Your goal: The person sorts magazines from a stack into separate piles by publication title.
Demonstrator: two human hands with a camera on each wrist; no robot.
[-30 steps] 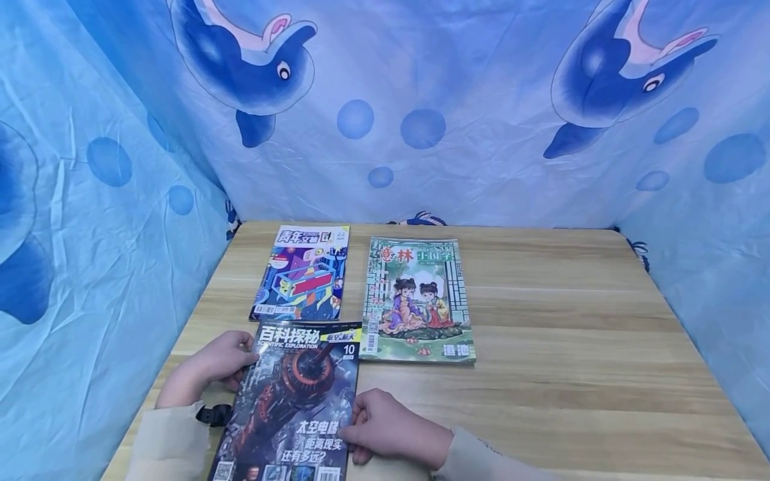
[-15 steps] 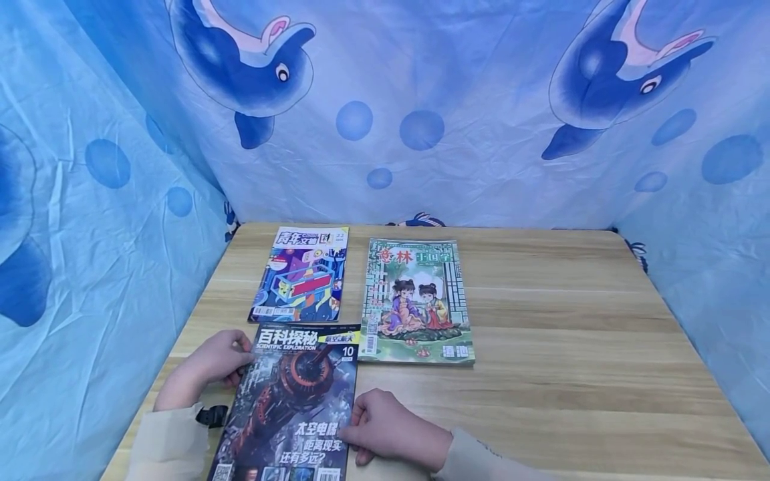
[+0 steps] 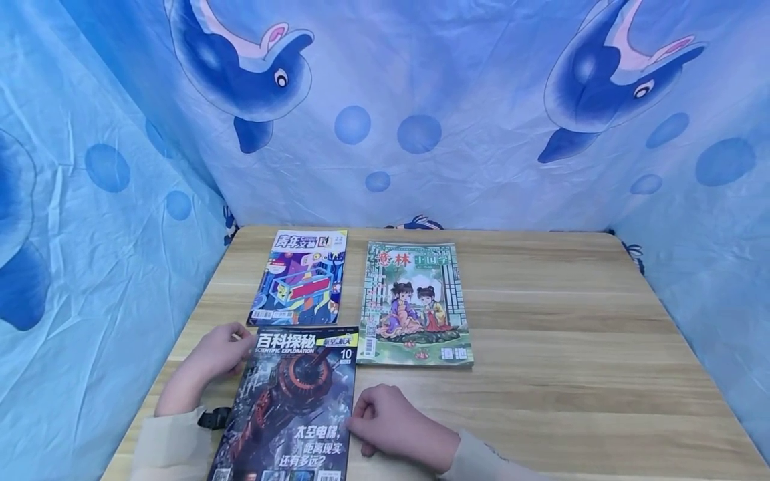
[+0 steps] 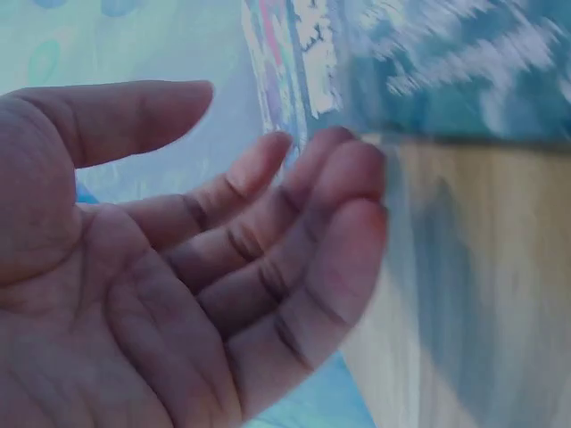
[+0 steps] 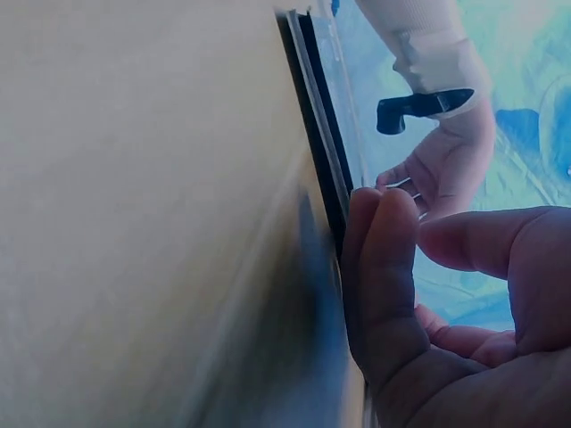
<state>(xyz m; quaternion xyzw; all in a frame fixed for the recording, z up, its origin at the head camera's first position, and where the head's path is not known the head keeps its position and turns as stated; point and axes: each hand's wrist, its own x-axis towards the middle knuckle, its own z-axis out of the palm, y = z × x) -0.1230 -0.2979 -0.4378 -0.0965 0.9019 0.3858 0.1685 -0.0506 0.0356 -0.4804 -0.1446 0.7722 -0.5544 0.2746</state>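
A dark magazine with a red and black machine on its cover lies on the near left of the table. Beside its upper left edge is my left hand; in the left wrist view its fingers are loosely bent, thumb apart, holding nothing. At the magazine's right edge is my right hand, fingers loosely curled. The right wrist view shows its thumb and fingertips close to the magazine's edge with nothing between them; whether they touch it I cannot tell.
Behind the dark magazine lies a smaller colourful magazine. A green magazine with two cartoon children is right of it. They rest on a wooden table. Blue dolphin-printed cloth encloses the back and sides.
My right thumb has come off the dark magazine's right edge, baring more cover print. My left hand has shifted very slightly. The magazines stay in place on the table; the head view has tilted a little.
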